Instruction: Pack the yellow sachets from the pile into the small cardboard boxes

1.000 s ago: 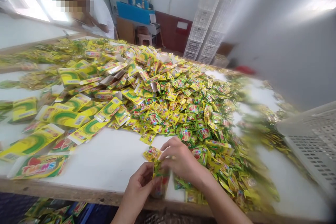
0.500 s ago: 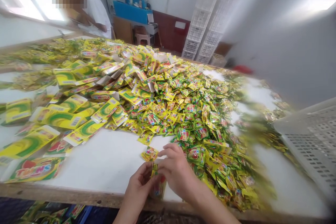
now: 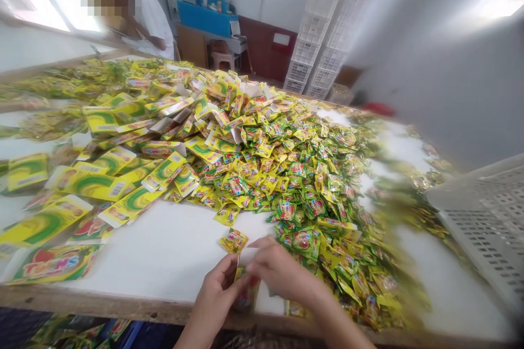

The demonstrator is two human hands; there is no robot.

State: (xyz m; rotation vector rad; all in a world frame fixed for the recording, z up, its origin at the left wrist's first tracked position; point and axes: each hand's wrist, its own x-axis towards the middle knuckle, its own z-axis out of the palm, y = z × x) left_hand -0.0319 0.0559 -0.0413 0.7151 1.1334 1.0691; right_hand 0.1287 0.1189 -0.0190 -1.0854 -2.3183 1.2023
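At the table's near edge, a small yellow and green candy box [image 3: 247, 295] stands between my hands, its white end flap [image 3: 246, 255] raised at the top. My left hand [image 3: 218, 290] grips the box's left side, thumb across its front. Fingers of my right hand [image 3: 279, 268] are bent and pinch at the flap and upper right edge. The box's lower part is partly hidden. Just beyond lies a single yellow candy sachet [image 3: 233, 240]. A pile of green and yellow sachets [image 3: 303, 202] reaches close to my right hand.
Yellow cartons [image 3: 135, 196] lie heaped on the left of the white table [image 3: 164, 262]. A white perforated crate [image 3: 487, 218] stands at the right. Further back are stacked crates [image 3: 307, 52] and a seated person in white [image 3: 153, 16]. Below the wooden edge, more packets [image 3: 77, 332] show.
My right hand's raised fingers have come down and curled in at the box top. More of the white flap shows now. My left hand stays nearly still.
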